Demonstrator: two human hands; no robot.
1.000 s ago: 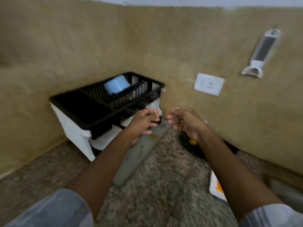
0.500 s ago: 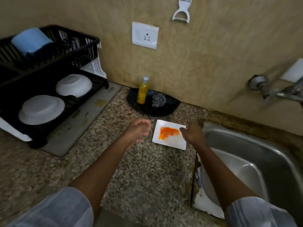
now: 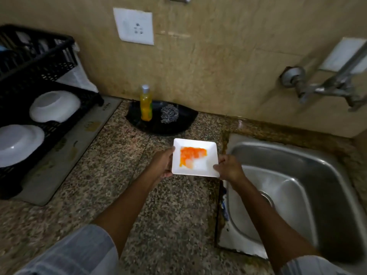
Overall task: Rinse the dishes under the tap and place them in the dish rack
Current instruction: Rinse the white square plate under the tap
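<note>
A white square plate (image 3: 200,165) smeared with orange residue is held just above the granite counter, left of the sink. My left hand (image 3: 161,163) grips its left edge and my right hand (image 3: 228,168) grips its right corner. The steel sink (image 3: 309,175) lies to the right, with the metal tap (image 3: 325,88) on the wall above it; no water is visible. The black dish rack (image 3: 33,62) stands at the far left, holding two white bowls (image 3: 54,106) upside down on its lower level.
A yellow soap bottle (image 3: 146,104) and a steel scrubber (image 3: 169,113) sit on a black dish (image 3: 178,126) by the wall. A grey drain mat (image 3: 65,151) lies under the rack. A wall socket (image 3: 135,26) is above.
The view swung from the rack to the sink side. Both hands went to the square plate on the counter, took hold of its edges and lifted it slightly.
</note>
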